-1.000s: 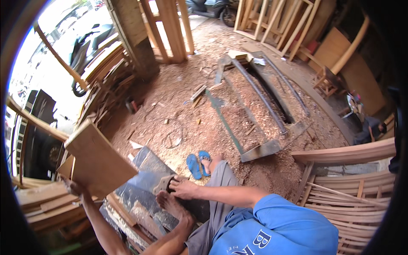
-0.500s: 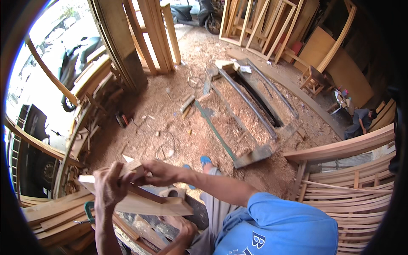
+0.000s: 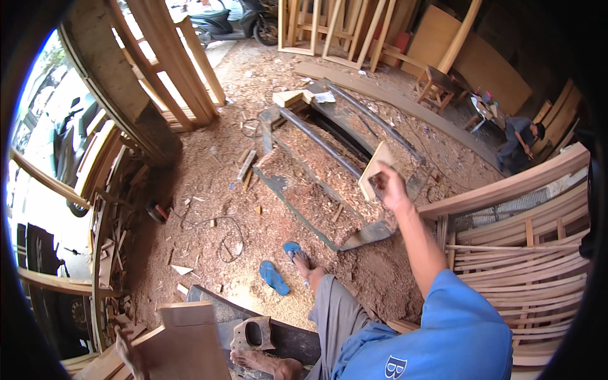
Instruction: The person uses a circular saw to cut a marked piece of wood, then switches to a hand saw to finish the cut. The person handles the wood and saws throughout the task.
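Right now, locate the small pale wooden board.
In the head view, the small pale board is right of centre, in the raised right hand, seen beside the nearer dark pipe.

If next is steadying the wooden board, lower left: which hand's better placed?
Likely the left hand: it's at the left edge of the wooden board. The right hand is out away from it, holding a flat wooden piece.

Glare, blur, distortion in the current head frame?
Head view: daylight blown out left of the post; fisheye bows that post, black rim around; upper right dim around the plywood panel; left hand slightly smeared, wood piece in the right hand clearly outlined.
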A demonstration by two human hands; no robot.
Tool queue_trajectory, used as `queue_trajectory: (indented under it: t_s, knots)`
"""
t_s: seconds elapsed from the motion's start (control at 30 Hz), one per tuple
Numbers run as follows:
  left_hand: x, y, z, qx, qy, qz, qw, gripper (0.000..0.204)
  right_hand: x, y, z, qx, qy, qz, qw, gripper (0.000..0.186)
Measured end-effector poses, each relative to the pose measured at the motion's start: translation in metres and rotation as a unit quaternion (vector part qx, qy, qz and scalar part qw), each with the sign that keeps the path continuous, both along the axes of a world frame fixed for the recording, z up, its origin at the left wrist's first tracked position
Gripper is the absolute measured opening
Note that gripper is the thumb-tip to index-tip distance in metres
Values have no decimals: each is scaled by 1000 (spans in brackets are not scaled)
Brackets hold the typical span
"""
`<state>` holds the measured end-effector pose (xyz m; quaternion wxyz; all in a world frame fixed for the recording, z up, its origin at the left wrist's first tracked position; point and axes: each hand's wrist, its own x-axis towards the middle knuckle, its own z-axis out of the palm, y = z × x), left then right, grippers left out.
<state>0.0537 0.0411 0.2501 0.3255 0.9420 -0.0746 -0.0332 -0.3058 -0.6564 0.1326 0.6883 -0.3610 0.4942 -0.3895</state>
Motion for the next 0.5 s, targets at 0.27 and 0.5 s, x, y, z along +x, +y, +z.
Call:
queue_trajectory:
  t_s: [0.27, 0.5]
  knots:
    - [-21, 66, -37, -172, 57, 238, 954, 61, -94, -163, -124, 103, -142, -248, 953, 27]
    - [-34, 130, -38, 32, -2, 270, 962, 55, -121, -183, -152, -72, 184, 48, 979, 39]
